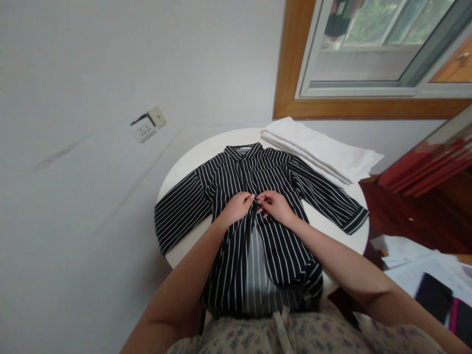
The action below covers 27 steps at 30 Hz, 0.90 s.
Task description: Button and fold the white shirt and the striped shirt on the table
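A black shirt with white stripes lies face up on a round white table, collar toward the wall and sleeves spread to both sides. Its front is closed near the collar and parts below my hands, showing the greyish inside. My left hand pinches the front edge at mid-chest. Right beside it, my right hand pinches the same spot, with some fingers curled loosely. Whatever small part sits between the fingertips, perhaps a button, is hidden. The shirt's hem hangs over the near table edge against my patterned clothing.
Folded white cloth lies at the table's back right, beside the right sleeve. A wall with a socket is behind, and a wood-framed window at upper right. Papers and a dark phone-like object lie at lower right.
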Tool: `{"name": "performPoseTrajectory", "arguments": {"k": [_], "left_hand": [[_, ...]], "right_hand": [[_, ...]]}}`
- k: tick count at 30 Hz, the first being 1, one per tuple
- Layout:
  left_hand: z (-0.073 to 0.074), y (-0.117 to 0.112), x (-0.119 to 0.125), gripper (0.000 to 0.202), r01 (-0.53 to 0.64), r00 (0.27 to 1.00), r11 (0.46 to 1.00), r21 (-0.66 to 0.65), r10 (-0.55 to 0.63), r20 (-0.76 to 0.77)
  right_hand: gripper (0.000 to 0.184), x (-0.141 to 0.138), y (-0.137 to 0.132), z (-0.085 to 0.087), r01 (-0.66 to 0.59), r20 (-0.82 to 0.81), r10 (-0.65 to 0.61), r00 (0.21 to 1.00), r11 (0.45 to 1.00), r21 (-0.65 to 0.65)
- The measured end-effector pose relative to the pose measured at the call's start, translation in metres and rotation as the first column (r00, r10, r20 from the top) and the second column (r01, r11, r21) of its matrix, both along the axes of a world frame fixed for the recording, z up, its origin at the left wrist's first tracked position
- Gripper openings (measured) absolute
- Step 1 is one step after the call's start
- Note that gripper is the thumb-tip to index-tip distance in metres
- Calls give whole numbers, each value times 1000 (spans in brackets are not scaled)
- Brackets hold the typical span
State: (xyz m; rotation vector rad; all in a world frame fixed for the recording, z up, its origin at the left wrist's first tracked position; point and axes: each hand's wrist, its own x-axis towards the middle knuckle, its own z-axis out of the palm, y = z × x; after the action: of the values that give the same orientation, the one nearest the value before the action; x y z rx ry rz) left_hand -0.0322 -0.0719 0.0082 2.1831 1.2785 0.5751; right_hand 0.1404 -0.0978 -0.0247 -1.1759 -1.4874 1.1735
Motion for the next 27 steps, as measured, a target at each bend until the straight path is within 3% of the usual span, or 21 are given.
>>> {"name": "performPoseTrajectory", "arguments": {"k": [17, 27], "left_hand": [[-6, 1, 0, 20, -12, 999, 1000, 17, 12, 36], [-4, -1, 0, 18, -33, 999, 999, 34, 32, 2]], "right_hand": [[11, -4, -1, 7, 53, 245, -107, 963, 975, 218], [14, -4, -1, 9, 11, 323, -105, 941, 960, 279]]}}
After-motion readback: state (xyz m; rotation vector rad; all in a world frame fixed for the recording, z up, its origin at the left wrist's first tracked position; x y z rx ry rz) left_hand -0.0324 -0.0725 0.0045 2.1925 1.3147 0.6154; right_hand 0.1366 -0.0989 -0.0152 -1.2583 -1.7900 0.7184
